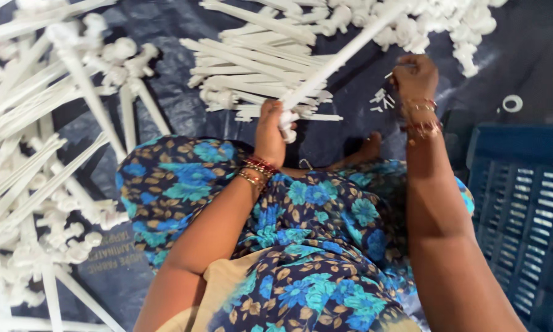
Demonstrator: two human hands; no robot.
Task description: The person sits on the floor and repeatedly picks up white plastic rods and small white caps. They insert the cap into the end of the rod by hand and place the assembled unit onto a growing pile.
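Observation:
My left hand (270, 130) grips the lower end of a long white plastic rod (341, 56) that slants up to the right, with a white fitting at its base. My right hand (415, 77) is closed above a few small white pieces (381, 99) on the dark sheet, its fingers pinched; what is in them is hidden. Bangles circle both wrists. My lap in a blue flowered cloth (301, 227) fills the lower middle.
A heap of white rods (252, 67) lies ahead. More rods with fittings (36, 160) pile up at the left. White fittings (449, 24) lie at the top right. A blue slotted crate (522, 209) stands at the right, a white ring (513, 103) above it. A bare foot (367, 147) shows.

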